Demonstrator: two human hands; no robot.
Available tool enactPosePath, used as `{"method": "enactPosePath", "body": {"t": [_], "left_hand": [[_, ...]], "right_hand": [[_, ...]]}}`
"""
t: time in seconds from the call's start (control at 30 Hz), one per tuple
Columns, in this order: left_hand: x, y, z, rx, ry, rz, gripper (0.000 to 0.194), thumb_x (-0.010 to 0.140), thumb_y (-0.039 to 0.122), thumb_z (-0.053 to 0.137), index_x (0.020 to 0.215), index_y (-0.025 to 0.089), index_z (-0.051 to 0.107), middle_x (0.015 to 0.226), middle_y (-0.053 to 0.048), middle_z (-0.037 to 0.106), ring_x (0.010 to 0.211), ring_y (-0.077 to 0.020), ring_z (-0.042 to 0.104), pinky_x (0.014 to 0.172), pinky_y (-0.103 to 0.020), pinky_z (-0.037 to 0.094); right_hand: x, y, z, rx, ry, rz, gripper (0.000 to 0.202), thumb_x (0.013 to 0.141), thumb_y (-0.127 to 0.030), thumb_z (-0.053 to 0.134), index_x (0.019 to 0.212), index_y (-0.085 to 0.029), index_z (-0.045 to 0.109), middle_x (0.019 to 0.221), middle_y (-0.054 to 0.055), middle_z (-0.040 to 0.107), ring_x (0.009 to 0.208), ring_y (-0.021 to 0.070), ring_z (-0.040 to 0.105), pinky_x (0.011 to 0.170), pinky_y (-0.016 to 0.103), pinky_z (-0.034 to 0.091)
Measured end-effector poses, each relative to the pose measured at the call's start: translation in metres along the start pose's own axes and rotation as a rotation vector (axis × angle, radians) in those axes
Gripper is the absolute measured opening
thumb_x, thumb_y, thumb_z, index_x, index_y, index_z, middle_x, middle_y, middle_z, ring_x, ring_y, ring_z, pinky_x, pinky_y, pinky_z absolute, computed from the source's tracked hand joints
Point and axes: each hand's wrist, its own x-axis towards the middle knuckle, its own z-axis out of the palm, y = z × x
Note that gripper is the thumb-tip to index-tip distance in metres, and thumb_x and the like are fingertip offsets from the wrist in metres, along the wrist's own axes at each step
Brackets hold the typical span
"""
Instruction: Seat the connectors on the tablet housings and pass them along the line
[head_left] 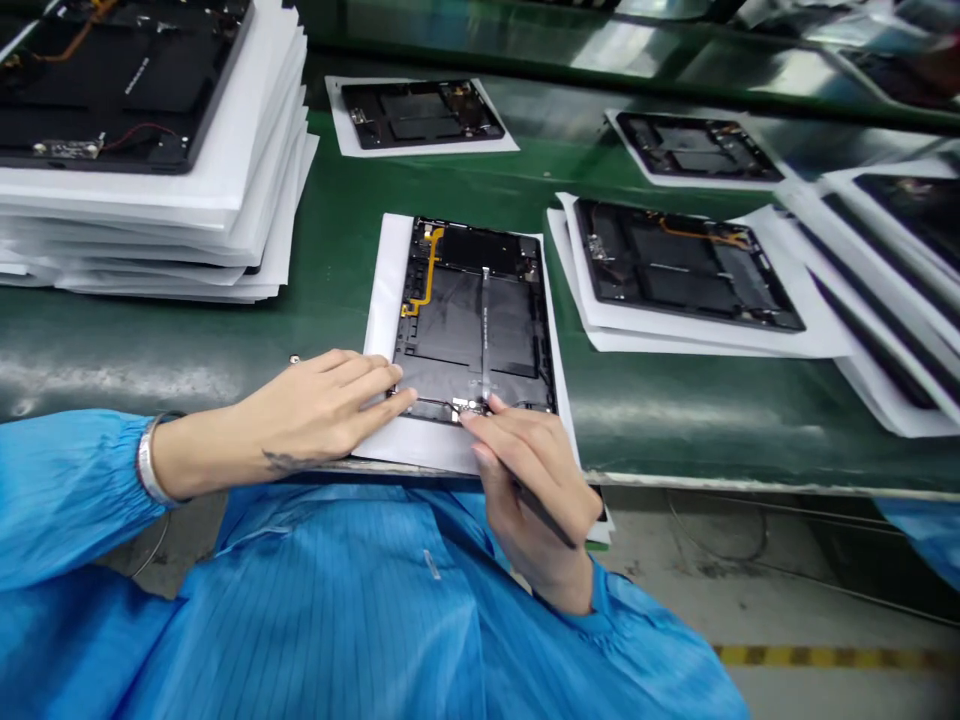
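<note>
An opened black tablet housing [450,340] lies on a white sheet [386,275] at the bench's front edge. An orange flex cable [430,270] runs down its upper left, and a dark strip cable [486,330] crosses its middle to a small board [466,406] at the lower edge. My left hand [337,405] rests flat with fingers extended over the housing's lower left corner. My right hand [536,480] is closed around a dark, slim tool [546,515]; the fingertips are at the small board, and the tool's tip is hidden.
At the left stands a tall stack of white sheets [277,200] with a black housing [150,90] on top. More housings on sheets lie at the back [420,112], back right [697,150] and right [686,265]. A blue sleeve [926,535] shows at the right edge.
</note>
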Motion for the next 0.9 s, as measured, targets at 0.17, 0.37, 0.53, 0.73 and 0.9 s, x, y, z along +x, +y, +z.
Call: {"method": "enactPosePath", "body": {"t": [0.17, 0.37, 0.53, 0.73, 0.9], "left_hand": [[0.015, 0.015, -0.006, 0.13, -0.052, -0.054, 0.037, 0.101, 0.011, 0.038, 0.128, 0.007, 0.064, 0.107, -0.018, 0.069, 0.091, -0.0259, 0.068, 0.076, -0.036, 0.054], [0.011, 0.019, -0.001, 0.13, -0.033, -0.078, 0.037, 0.101, 0.011, 0.038, 0.128, 0.007, 0.063, 0.114, -0.021, 0.067, 0.099, -0.0291, 0.068, 0.08, -0.038, 0.053], [0.013, 0.019, 0.0, 0.138, -0.009, -0.071, 0.035, 0.101, 0.012, 0.04, 0.127, 0.006, 0.063, 0.113, -0.02, 0.068, 0.098, -0.0281, 0.068, 0.08, -0.037, 0.054], [0.0, 0.006, 0.006, 0.068, 0.089, -0.009, 0.032, 0.101, 0.01, 0.041, 0.123, 0.006, 0.064, 0.115, -0.021, 0.07, 0.1, -0.027, 0.071, 0.081, -0.037, 0.057], [-0.017, -0.008, 0.009, -0.117, 0.098, -0.034, 0.036, 0.103, 0.009, 0.034, 0.126, 0.011, 0.062, 0.131, -0.014, 0.067, 0.12, -0.0207, 0.066, 0.093, -0.031, 0.057]], "right_hand": [[0.033, 0.0, 0.009, 0.257, -0.074, 0.161, 0.016, 0.097, -0.015, 0.057, 0.097, -0.022, 0.071, 0.088, 0.003, 0.073, 0.081, 0.0175, 0.067, 0.075, 0.034, 0.057], [0.041, 0.003, 0.015, 0.249, -0.174, 0.174, 0.017, 0.099, -0.019, 0.055, 0.094, -0.022, 0.071, 0.087, 0.003, 0.073, 0.08, 0.0167, 0.066, 0.075, 0.032, 0.055], [0.042, 0.001, 0.012, 0.233, -0.201, 0.164, 0.017, 0.099, -0.018, 0.054, 0.096, -0.022, 0.071, 0.088, 0.003, 0.074, 0.082, 0.0173, 0.066, 0.076, 0.033, 0.055], [0.046, 0.0, 0.014, 0.24, -0.218, 0.077, 0.015, 0.097, -0.014, 0.056, 0.095, -0.021, 0.069, 0.087, 0.003, 0.073, 0.08, 0.0168, 0.064, 0.076, 0.033, 0.053], [0.04, 0.006, 0.009, 0.252, -0.193, 0.051, 0.013, 0.095, -0.012, 0.058, 0.098, -0.02, 0.068, 0.09, 0.004, 0.074, 0.082, 0.0168, 0.066, 0.076, 0.034, 0.053]]}}
